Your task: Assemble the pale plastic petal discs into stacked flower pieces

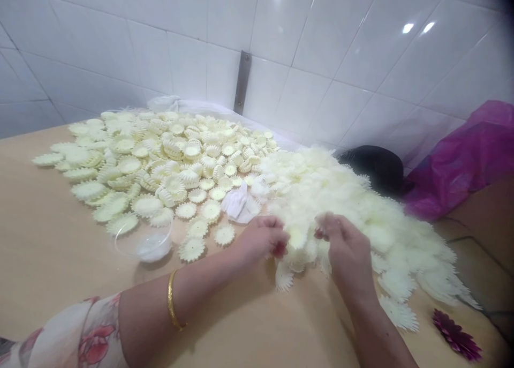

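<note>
My left hand [265, 238], with a gold bangle on its wrist, is closed with the fingers curled together in front of the pile. Facing it, my right hand [348, 250] is pinched, thumb against fingers. What either hand holds, if anything, is too small and blurred to make out. Pale yellow, thin flower-shaped petal layers [385, 239] lie heaped behind and to the right of my hands. To the left spreads a heap of thicker scalloped pale yellow discs [211, 210], some with a small centre dot. A crumpled white cloth [240, 203] lies near my left hand.
On the wooden table [48, 207] a clear plastic bowl [155, 250] with whitish content stands left of my left forearm. A dark magenta flower piece [456, 333] lies at the right front. Behind are a black rounded object [373, 167], a pink plastic bag [458, 154] and a tiled wall [180, 9].
</note>
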Tool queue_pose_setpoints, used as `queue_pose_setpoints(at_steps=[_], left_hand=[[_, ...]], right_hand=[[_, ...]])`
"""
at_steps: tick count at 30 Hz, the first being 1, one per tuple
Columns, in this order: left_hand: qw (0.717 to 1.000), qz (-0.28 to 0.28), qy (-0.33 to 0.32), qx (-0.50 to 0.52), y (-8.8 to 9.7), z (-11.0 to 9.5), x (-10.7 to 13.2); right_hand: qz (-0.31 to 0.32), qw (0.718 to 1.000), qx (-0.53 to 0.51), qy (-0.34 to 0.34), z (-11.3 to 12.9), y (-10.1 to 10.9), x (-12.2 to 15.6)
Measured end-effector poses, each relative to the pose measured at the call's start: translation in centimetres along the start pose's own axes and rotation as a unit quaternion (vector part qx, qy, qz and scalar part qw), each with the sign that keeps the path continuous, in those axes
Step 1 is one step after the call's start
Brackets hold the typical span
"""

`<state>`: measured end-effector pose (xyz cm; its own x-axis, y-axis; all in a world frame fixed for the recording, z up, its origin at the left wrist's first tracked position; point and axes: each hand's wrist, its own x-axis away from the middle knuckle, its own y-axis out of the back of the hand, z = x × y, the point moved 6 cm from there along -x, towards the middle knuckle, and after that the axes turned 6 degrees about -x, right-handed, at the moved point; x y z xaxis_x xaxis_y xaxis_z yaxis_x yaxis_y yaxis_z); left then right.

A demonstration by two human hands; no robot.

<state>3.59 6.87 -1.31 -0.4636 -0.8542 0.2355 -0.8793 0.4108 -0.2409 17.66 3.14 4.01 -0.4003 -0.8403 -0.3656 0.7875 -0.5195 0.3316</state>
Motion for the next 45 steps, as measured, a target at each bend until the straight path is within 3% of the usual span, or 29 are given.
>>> queue_pose_setpoints(at_steps=[4,11,14,20,24,28,33,39,45], left_hand=[[0.999,-0.024,0.016,0.028,0.4,-0.2,0.0],[0.994,-0.077,0.055,0.053,0.6,-0.4,0.1],[0.992,-0.088,0.068,0.057,0.5,-0.5,0.3],[0.998,-0.055,0.034,-0.013,0.8,-0.1,0.0],[0.997,-0.004,-0.027,-0.067,0.4,-0.1,-0.2],[0.998,0.016,-0.020,-0.055,0.0,-0.2,0.0],[0.999,0.036,-0.024,-0.028,-0.5,-0.4,0.3],[0.999,0.009,-0.024,-0.040,-0.6,0.2,0.5],[0.998,0.010,-0.025,-0.049,-0.6,-0.1,0.7]], right_hand=[[-0.027,0.999,-0.001,-0.020,-0.4,1.3,-0.8],[0.080,0.996,0.033,-0.026,-1.6,-0.1,-1.4],[0.083,0.994,0.063,-0.010,-2.1,-0.3,-1.5],[0.009,0.990,0.113,0.080,-0.2,0.2,-0.8],[0.098,0.986,0.090,0.097,1.2,-1.3,0.6],[0.160,0.983,0.065,0.069,1.3,-2.4,1.3],[0.132,0.986,0.072,0.067,0.8,-2.6,1.3],[0.106,0.991,0.070,0.051,0.4,-3.1,1.7],[0.061,0.996,0.059,0.038,0.4,-2.2,1.3]])
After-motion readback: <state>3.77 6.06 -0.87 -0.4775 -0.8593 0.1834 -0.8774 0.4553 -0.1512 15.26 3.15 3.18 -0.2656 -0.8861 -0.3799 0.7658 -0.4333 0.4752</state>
